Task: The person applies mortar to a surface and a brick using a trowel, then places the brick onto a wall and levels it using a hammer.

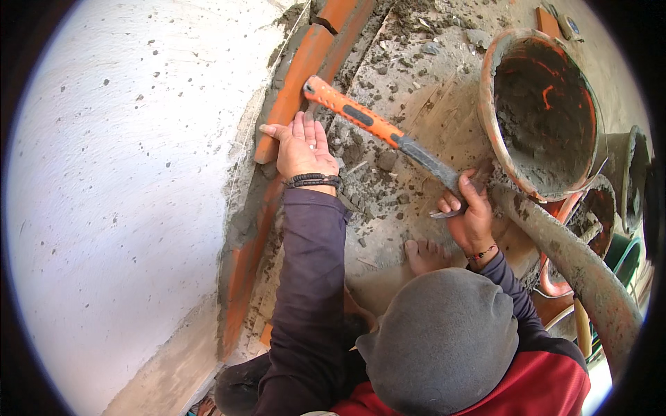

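My left hand (305, 149) is open, palm up, fingers resting by an orange brick (298, 83) laid in grey mortar along the white wall, beside a taut string. My right hand (472, 215) grips a hammer (374, 125) near its metal head, with the orange-and-black handle reaching diagonally up to the brick, above my left fingers. More bricks (333, 15) continue the row at the top, and a lower brick strip (239, 291) runs along the wall below my left hand.
A mortar bucket (488, 104) stands right, with other buckets (631, 180) behind a mortar-caked long bar (569, 256). Mortar crumbs cover the concrete floor (381, 222). A bare foot (423, 256) is below my right hand. A grey rounded cloth-covered shape (437, 340) fills the lower middle.
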`<action>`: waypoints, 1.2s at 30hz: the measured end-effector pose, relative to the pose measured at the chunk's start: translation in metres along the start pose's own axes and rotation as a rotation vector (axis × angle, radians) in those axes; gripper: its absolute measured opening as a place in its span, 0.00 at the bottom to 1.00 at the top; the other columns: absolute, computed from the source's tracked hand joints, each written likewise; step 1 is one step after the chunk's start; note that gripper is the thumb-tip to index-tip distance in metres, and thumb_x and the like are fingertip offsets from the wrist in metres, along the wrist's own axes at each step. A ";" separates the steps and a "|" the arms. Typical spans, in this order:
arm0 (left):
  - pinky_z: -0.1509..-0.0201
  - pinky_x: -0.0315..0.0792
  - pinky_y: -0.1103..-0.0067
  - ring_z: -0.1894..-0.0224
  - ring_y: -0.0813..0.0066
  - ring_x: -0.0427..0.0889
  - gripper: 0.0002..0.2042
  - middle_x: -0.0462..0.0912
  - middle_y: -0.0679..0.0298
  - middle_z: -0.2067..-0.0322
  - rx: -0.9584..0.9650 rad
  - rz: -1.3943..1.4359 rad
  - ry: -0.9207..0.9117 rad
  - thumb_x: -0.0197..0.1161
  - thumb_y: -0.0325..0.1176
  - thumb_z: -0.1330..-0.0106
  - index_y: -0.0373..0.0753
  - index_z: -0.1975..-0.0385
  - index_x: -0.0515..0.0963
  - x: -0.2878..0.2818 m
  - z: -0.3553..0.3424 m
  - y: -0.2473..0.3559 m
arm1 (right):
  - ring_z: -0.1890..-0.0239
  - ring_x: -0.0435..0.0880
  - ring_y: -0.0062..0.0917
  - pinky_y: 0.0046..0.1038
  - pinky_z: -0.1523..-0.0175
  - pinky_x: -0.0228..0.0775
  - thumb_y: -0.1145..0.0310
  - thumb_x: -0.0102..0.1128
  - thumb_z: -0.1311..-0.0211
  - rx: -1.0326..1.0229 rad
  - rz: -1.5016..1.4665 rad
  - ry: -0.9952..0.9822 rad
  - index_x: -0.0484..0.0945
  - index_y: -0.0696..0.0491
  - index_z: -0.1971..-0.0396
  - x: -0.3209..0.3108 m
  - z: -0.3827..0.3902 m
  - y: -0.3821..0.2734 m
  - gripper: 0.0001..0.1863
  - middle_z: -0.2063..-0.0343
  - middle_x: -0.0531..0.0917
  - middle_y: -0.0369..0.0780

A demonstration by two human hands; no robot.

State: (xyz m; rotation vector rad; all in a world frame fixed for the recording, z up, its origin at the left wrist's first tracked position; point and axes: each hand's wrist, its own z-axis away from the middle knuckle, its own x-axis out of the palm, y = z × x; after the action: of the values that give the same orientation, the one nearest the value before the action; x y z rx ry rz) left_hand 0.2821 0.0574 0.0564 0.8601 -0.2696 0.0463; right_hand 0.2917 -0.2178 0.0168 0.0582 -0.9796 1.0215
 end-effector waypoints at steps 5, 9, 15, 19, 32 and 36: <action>0.31 0.63 0.76 0.35 0.68 0.66 0.38 0.63 0.56 0.35 0.050 -0.011 0.074 0.43 0.60 0.29 0.33 0.32 0.51 0.008 0.007 0.005 | 0.75 0.67 0.18 0.29 0.65 0.63 0.70 0.55 0.31 0.024 -0.015 0.022 0.68 0.44 0.56 0.000 0.004 0.003 0.08 0.71 0.70 0.30; 0.31 0.63 0.77 0.34 0.67 0.66 0.38 0.63 0.55 0.35 0.025 0.004 0.073 0.43 0.60 0.29 0.31 0.32 0.51 0.009 0.004 0.002 | 0.75 0.67 0.19 0.29 0.65 0.62 0.70 0.55 0.31 -0.001 0.014 0.011 0.68 0.43 0.56 0.001 0.006 0.002 0.09 0.70 0.71 0.30; 0.30 0.63 0.76 0.35 0.66 0.66 0.39 0.64 0.55 0.35 0.058 -0.043 0.082 0.43 0.60 0.29 0.29 0.33 0.52 0.008 0.006 0.001 | 0.75 0.67 0.19 0.28 0.64 0.62 0.69 0.55 0.31 0.070 -0.076 -0.036 0.69 0.44 0.56 -0.002 0.005 -0.003 0.08 0.71 0.71 0.31; 0.29 0.61 0.75 0.33 0.65 0.64 0.40 0.62 0.54 0.34 0.073 -0.062 0.082 0.43 0.61 0.30 0.30 0.33 0.51 0.011 0.011 0.002 | 0.74 0.67 0.18 0.28 0.63 0.62 0.69 0.55 0.31 0.032 -0.092 -0.083 0.68 0.45 0.56 0.010 0.007 -0.005 0.08 0.72 0.71 0.31; 0.30 0.62 0.76 0.35 0.66 0.65 0.38 0.61 0.55 0.34 0.067 0.004 0.089 0.45 0.59 0.29 0.31 0.32 0.51 0.011 0.007 0.003 | 0.75 0.66 0.17 0.27 0.64 0.61 0.69 0.55 0.31 0.005 -0.053 -0.040 0.71 0.46 0.57 0.018 -0.011 0.001 0.06 0.72 0.71 0.30; 0.31 0.64 0.77 0.35 0.66 0.66 0.38 0.62 0.55 0.35 0.043 0.004 0.085 0.45 0.59 0.29 0.31 0.33 0.52 0.010 0.007 0.003 | 0.75 0.66 0.17 0.26 0.64 0.61 0.69 0.55 0.31 0.054 -0.104 -0.111 0.71 0.46 0.57 0.009 -0.009 -0.004 0.06 0.72 0.71 0.29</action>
State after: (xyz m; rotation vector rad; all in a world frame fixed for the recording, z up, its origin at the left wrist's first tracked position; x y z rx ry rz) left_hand 0.2901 0.0534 0.0653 0.8985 -0.1915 0.0922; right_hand 0.3019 -0.2098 0.0191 0.2105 -1.0390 0.9563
